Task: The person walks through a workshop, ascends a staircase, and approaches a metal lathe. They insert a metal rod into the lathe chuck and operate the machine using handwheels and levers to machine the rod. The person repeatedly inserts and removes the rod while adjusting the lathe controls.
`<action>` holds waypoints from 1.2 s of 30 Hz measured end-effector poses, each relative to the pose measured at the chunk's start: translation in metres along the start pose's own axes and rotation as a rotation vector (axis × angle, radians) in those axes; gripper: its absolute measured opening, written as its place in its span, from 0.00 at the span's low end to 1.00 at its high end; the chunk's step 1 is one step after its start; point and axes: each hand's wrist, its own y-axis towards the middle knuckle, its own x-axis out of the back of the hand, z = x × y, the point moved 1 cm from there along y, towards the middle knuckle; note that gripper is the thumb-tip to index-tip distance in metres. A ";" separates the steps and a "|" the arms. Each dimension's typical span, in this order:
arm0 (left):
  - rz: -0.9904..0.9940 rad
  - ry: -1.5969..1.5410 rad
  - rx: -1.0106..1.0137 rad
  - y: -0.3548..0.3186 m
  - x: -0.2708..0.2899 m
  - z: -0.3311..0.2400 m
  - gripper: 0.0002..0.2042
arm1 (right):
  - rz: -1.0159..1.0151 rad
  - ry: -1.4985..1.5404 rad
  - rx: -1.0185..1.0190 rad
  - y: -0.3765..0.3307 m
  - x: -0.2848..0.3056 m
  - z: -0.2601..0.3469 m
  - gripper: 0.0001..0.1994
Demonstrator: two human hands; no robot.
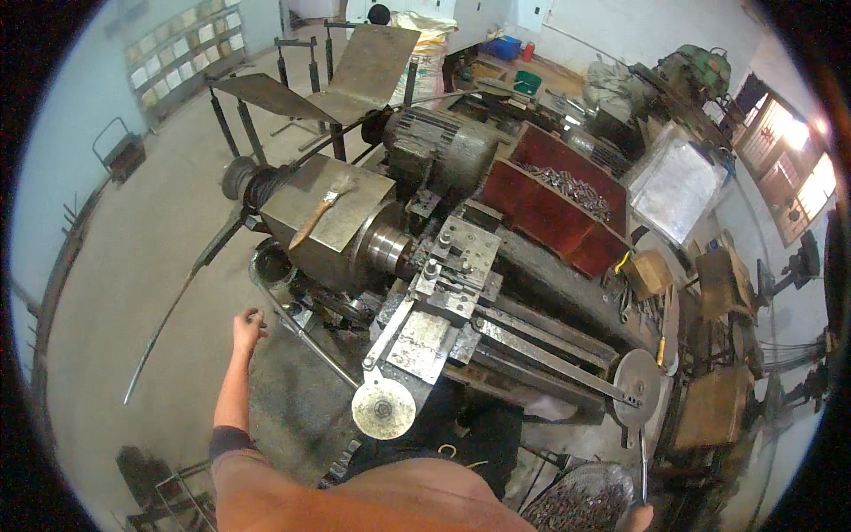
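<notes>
The left hand (247, 328) reached out over the floor toward the near left corner of the lathe (425, 257), its fingers curled loosely around nothing that could be made out; whether the grip had closed on anything small could not be told. A thin steel rod (315, 346) lay just beside that hand, its long axis running from the fingertips down and to the right, ending close to the round handwheel (383, 409) at the front of the machine. The rod's upper end was the part nearest the grip, to the right of the knuckles, touching or almost touching; the picture did not settle which.

The right hand (640, 516) showed only at the lower edge, closed around the lower end of a slim upright lever (642, 461) beneath a second, grey disc wheel (637, 377). It stood well apart from the rod, on the far side of the carriage (452, 266).

So the left hand was clearly the nearer one to the rod. A paintbrush (321, 211) rested on top of the headstock, beyond the left hand, and a red bin (554, 208) of small metal parts sat behind the lathe bed.
</notes>
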 end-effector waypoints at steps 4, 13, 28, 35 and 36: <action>-0.051 -0.411 0.116 -0.037 -0.018 -0.066 0.18 | 0.083 -0.149 -0.045 -0.031 -0.001 -0.002 0.18; -0.212 -0.614 0.146 -0.014 -0.073 -0.089 0.09 | 0.132 -0.033 0.009 -0.051 -0.005 0.007 0.14; -0.310 -0.509 0.095 -0.016 -0.075 -0.089 0.08 | -0.017 -0.026 0.010 -0.064 -0.024 0.000 0.15; -0.317 -0.544 0.104 -0.013 -0.079 -0.090 0.08 | -0.023 0.011 0.073 -0.067 -0.028 -0.004 0.19; -0.328 -0.535 0.107 -0.016 -0.079 -0.093 0.07 | -0.036 0.013 0.077 -0.068 -0.027 -0.001 0.19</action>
